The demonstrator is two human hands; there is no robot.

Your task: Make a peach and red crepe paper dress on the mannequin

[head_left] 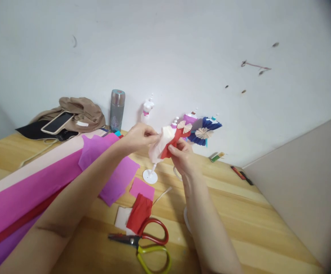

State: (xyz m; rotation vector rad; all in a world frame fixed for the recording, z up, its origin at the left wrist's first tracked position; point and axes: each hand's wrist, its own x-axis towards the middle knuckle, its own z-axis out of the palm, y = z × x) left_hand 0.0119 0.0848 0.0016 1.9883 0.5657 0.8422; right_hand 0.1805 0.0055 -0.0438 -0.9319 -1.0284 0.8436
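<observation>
A small white dress-form stand (150, 176) stands on the table, tilted in view, with pale pink paper (162, 142) and red paper (168, 148) around its body. My left hand (142, 137) is closed in a pinch at the pale paper's left edge; what lies between the fingertips is partly hidden. On the other side, my right hand (184, 154) grips the red paper between thumb and fingers. A cream pleated paper fan (184, 128) shows just behind the red paper. Below the hands lie scissors (136, 240) with one red and one yellow handle.
Several dressed mini forms, one with a navy pleated paper skirt (208, 129), stand by the wall. Paper scraps, including a red piece (140, 213), lie near the scissors. Long coloured sheets (34, 179), a thermos (117, 110), a phone (57, 122) and brown cloth (82, 110) are at left.
</observation>
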